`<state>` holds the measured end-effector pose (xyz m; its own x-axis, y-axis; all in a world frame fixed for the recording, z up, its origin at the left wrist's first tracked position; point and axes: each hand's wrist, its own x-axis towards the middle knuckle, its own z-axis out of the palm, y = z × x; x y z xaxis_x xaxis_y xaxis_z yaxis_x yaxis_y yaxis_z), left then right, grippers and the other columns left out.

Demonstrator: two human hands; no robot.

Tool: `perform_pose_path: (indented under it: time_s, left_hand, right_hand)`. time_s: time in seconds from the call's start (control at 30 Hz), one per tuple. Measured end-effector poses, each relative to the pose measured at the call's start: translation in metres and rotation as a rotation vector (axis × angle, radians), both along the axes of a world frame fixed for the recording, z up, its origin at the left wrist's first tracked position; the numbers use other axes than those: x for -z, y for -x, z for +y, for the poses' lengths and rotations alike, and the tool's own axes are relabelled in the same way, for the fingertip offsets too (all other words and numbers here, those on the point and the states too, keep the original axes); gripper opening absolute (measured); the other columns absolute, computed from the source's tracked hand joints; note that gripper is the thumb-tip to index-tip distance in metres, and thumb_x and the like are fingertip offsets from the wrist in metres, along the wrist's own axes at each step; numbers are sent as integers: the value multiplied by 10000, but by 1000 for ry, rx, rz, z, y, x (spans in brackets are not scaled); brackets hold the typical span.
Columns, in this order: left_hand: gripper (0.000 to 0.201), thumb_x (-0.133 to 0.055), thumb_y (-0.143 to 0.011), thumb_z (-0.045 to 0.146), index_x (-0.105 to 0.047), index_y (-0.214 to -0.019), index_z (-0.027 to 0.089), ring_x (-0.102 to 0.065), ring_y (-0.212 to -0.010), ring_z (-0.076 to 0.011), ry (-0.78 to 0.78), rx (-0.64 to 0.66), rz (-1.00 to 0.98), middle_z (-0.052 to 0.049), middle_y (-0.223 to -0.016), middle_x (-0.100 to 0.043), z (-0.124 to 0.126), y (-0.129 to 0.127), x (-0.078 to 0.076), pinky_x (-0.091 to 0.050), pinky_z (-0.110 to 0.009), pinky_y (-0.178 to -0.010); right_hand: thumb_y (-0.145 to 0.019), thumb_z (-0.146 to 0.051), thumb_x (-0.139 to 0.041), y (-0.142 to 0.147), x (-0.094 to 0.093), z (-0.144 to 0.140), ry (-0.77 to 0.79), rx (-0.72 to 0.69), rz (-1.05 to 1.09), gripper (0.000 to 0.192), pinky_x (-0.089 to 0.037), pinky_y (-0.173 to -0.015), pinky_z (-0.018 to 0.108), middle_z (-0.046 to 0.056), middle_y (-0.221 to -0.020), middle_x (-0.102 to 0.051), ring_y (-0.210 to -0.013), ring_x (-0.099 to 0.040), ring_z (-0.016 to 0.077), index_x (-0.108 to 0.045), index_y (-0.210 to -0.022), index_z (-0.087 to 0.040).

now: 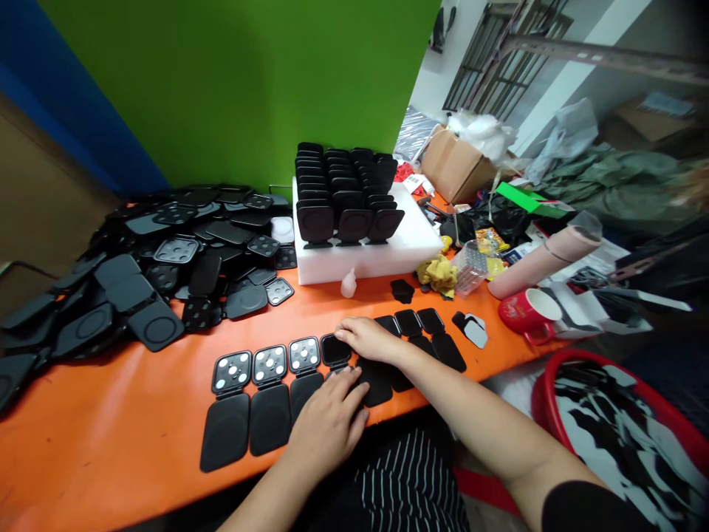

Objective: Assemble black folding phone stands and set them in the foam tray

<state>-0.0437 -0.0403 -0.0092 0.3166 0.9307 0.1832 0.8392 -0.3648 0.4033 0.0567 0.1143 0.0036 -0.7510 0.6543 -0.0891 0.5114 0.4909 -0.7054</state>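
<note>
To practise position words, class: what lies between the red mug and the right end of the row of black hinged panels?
In the head view, flat grey and black pieces lie between the row's end panels and the mug.

Bare left hand (332, 410) and right hand (368, 338) are both on a row of flat black hinged plastic panels (226, 432), orange tabletop (138, 428) underneath, chunky white foam block (354, 258) behind.

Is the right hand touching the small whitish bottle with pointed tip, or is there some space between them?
Apart. The head view shows orange tabletop between the right hand and the small whitish bottle.
</note>
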Motion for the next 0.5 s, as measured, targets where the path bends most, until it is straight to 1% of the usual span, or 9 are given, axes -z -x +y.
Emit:
perform_pose_path:
  time_s: [0.23,0.3,0.37,0.43,0.5]
  left_hand:
    - [346,-472,-815,237,-512,-1158,217,-450,-1153,-247,18,1,10,-72,-1269,-479,0,-1,1,-395,-433,-961]
    - [345,-471,-816,235,-513,-1157,217,-447,-1157,-247,20,3,13,-72,-1271,-477,1,-1,1,-395,-432,-961]
    - [345,-469,-818,240,-512,-1160,218,-444,-1161,-250,18,7,14,-72,-1278,-472,1,-1,2,-398,-433,-959]
    - [346,-463,-823,249,-509,-1165,218,-444,-1162,-251,16,9,17,-71,-1284,-468,1,-1,2,-399,-435,-958]
    - [349,-459,-828,256,-505,-1172,218,-445,-1161,-251,17,10,22,-71,-1289,-465,1,0,2,-399,-435,-959]
  right_hand:
    - [-836,-201,-504,0,5,-4,-87,34,13,126,-390,-764,256,44,-874,-586,-817,-536,142,-625,-843,-168]
    - [-833,-202,-507,0,4,-8,-134,51,25,140,-397,-771,254,50,-906,-568,-830,-533,141,-624,-901,-167]
    - [-840,-214,-496,-5,-2,-13,-194,75,37,187,-405,-778,256,55,-937,-560,-853,-532,143,-604,-986,-171]
    - [-857,-233,-466,-17,-10,-16,-241,99,37,218,-408,-787,263,52,-948,-567,-872,-533,147,-585,-1034,-183]
    - [-872,-253,-435,-42,-19,-14,-287,156,18,225,-406,-807,273,46,-950,-581,-893,-532,153,-586,-1030,-199]
